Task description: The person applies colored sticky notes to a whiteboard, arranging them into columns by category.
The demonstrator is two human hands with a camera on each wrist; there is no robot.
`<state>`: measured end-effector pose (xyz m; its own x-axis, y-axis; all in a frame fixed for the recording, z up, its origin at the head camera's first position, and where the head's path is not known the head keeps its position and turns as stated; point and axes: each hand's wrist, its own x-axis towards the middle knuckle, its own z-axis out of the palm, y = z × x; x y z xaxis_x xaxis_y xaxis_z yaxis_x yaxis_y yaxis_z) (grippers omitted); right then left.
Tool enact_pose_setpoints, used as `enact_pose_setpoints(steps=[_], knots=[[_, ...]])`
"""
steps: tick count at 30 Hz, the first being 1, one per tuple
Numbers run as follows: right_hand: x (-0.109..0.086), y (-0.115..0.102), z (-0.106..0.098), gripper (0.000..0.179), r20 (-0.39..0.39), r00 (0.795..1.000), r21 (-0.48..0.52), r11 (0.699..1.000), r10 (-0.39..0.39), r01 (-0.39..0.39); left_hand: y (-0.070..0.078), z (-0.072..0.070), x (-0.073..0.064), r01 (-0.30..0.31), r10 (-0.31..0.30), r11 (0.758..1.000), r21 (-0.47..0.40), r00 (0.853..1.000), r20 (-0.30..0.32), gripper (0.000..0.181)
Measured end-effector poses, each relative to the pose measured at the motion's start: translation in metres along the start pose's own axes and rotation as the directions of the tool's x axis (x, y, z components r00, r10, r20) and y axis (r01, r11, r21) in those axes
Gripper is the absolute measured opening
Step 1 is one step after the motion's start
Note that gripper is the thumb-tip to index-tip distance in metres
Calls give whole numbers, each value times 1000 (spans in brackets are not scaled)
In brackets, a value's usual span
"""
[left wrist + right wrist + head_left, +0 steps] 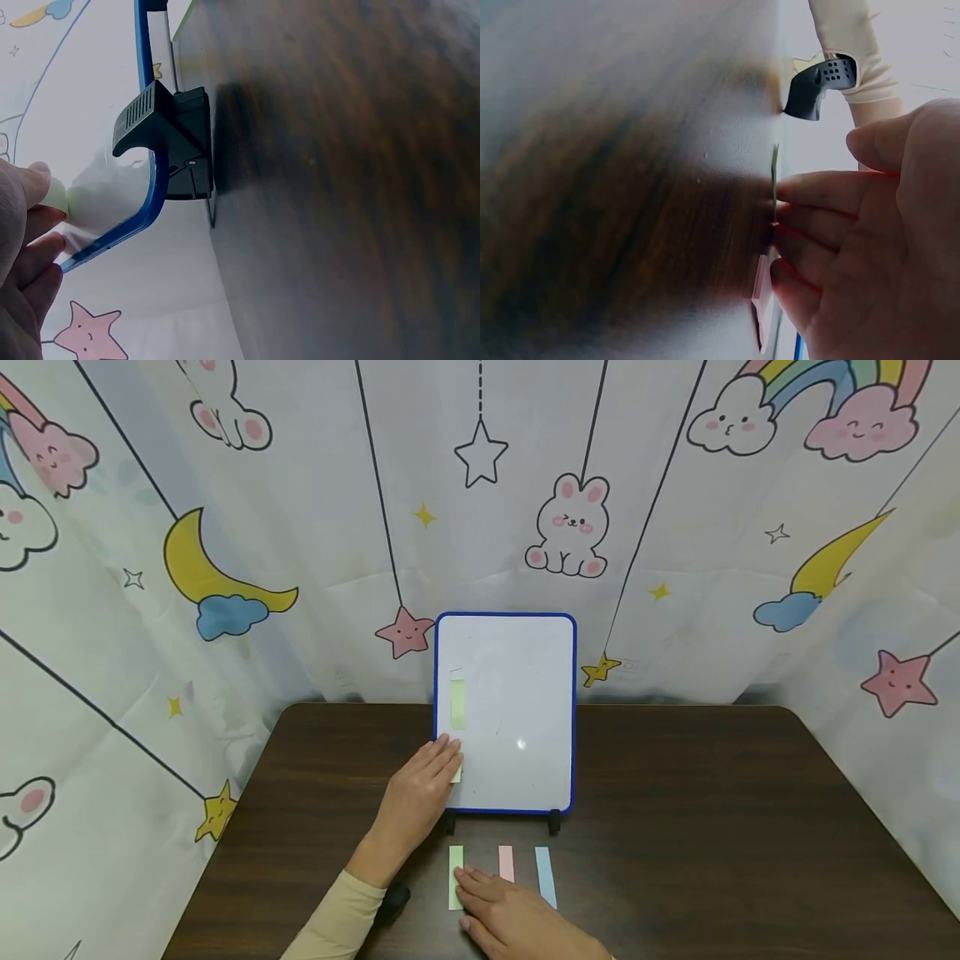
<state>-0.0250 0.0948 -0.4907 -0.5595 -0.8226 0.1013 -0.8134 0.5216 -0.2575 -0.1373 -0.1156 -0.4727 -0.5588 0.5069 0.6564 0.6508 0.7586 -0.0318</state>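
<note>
A blue-framed whiteboard [517, 693] stands upright at the table's far side. My left hand [420, 785] lies along its lower left edge, fingers extended over a pale green strip [457, 774] that they mostly cover. In the left wrist view the thumb and fingertips are right at that strip [56, 196]. Higher on the board is another green strip [457, 703]. On the table, fingertips of my right hand [517, 914] touch a green paper strip [455, 857]; the fingers are nearly straight. That hand partly hides a pink strip [506, 862], with a blue strip [546, 872] just beyond.
Black stand clips [169, 139] hold the board's lower edge. A dark wooden table [712, 827] spreads to both sides, with a patterned curtain [315, 510] behind it. A black wrist camera [817, 86] sits at the left sleeve.
</note>
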Motion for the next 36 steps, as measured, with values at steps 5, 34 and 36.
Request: enact_pose_setpoints(steps=[5, 34, 36], knots=[[6, -3, 0, 47, -5, 1000, 4, 1000, 3, -3, -3, -7, -6, 26, -26, 1000, -12, 1000, 0, 47], [-5, 13, -26, 53, -46, 949, 153, 941, 311, -301, 1, 1, -1, 24, -23, 999, -41, 999, 24, 42], [-6, 19, -29, 53, -86, 933, 154, 930, 348, -333, 1, 2, -1, 22, -22, 999, -35, 1000, 23, 42]])
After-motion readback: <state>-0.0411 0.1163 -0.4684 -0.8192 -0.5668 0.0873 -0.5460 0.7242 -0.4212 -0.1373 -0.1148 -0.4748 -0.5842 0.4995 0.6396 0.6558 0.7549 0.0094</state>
